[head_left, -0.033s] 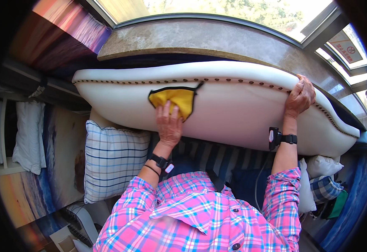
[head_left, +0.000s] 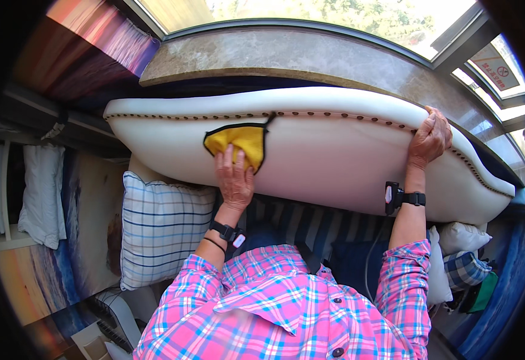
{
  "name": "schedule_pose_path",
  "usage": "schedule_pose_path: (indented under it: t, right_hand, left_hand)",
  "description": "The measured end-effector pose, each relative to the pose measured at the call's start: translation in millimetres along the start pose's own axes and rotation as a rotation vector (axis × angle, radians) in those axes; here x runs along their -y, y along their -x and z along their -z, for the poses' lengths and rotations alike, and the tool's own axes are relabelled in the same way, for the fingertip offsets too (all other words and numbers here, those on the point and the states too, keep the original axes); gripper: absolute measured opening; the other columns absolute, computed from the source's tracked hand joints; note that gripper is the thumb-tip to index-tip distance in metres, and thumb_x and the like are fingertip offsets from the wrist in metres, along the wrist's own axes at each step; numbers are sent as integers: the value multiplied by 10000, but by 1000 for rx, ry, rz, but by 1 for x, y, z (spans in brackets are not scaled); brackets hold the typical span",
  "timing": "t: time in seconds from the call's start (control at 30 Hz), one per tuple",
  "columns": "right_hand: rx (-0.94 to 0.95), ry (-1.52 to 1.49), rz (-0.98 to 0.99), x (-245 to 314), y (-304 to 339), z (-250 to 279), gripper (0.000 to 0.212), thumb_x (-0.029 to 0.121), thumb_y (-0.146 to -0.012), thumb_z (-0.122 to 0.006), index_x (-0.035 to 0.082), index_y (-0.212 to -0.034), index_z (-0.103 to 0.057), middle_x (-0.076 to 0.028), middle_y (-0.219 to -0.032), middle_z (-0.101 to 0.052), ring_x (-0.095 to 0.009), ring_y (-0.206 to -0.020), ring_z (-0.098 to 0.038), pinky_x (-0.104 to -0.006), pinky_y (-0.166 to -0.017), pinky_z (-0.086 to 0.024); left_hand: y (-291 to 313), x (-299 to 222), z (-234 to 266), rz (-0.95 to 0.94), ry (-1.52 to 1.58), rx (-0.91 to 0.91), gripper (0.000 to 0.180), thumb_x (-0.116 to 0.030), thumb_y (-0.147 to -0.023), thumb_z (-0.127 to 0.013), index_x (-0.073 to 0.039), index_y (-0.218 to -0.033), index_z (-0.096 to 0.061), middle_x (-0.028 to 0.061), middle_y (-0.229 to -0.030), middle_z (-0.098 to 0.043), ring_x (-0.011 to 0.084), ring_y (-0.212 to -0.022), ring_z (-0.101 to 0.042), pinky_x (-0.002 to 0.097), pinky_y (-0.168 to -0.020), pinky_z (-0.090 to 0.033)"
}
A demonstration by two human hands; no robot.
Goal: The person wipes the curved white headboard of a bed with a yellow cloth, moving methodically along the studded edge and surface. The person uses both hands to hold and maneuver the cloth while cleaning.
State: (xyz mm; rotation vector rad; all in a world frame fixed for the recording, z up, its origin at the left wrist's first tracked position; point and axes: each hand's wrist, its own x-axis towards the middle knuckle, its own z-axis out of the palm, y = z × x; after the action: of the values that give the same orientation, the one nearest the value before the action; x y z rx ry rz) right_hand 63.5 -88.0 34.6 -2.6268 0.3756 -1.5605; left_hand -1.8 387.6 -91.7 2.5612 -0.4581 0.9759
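Note:
A long white padded headboard (head_left: 328,156) with a curved top and a line of dark studs stretches across the view. Against its front face, left of the middle, my left hand (head_left: 236,180) holds a yellow cleaning cloth (head_left: 238,139) with black edging. The fingers press the cloth to the padding, and its dark hanging loop points up toward the studs. Farther right, my right hand (head_left: 430,139) is closed over the headboard's top edge, fingers wrapped round the rim. Both wrists wear black straps with small devices.
Behind the headboard runs a stone window sill (head_left: 262,57) below a window. A checked cushion (head_left: 165,231) stands under its left part. White pillows (head_left: 463,238) and a blue checked cushion (head_left: 466,268) lie at right. A striped surface (head_left: 310,222) shows below the headboard.
My left hand and the yellow cloth have slid a little to the left along the headboard. My right hand has stayed in place on the top edge.

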Motion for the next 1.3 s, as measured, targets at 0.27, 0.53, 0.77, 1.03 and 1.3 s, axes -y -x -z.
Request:
schedule_pose_path:
  t: [0.27, 0.53, 0.77, 1.03, 1.3]
  right_hand:
    - [3, -21, -4, 1, 0, 1, 371, 247, -1105, -470, 124, -1084, -820, -54, -1191, -795, -256, -1217, -690, -417, -1135, -428]
    - [-8, 4, 13, -1, 1, -1, 367, 250, -1101, -477, 126, -1080, -822, -51, -1178, -796, -254, -1229, -691, -414, -1157, -408]
    - [5, -23, 18, -3, 0, 1, 367, 259, -1102, -484, 121, -1075, -823, -49, -1185, -797, -256, -1218, -699, -424, -1142, -425]
    - [-18, 1, -9, -2, 2, -3, 352, 252, -1096, -500, 119, -1074, -825, -52, -1177, -799, -245, -1224, -700, -421, -1140, -421]
    - [-11, -8, -5, -1, 1, -1, 353, 257, -1096, -499, 120, -1080, -824, -46, -1181, -797, -242, -1225, -696, -420, -1139, -420]
  left_hand:
    - [-6, -83, -42, -61, 250, 4, 641, -378, -1033, -664, -102, -1590, -506, 223, -1695, -325, 552, -1566, -217, 704, -1270, -188]
    - [-113, -194, -62, -429, 455, 103, 606, -266, -927, -755, -155, -1501, -595, 139, -1602, -480, 454, -1518, -371, 631, -1288, -268]
    - [-112, -183, -69, -572, 345, 131, 523, -195, -946, -691, -215, -1464, -626, 102, -1605, -502, 437, -1498, -418, 584, -1292, -302]
    - [-2, -28, -18, -532, 5, 157, 567, -214, -1000, -647, -298, -1555, -566, 49, -1651, -465, 391, -1518, -411, 568, -1272, -333]
    - [-77, -157, -62, -616, 185, 186, 522, -300, -1020, -625, -238, -1536, -571, 66, -1658, -447, 402, -1532, -405, 584, -1280, -302]
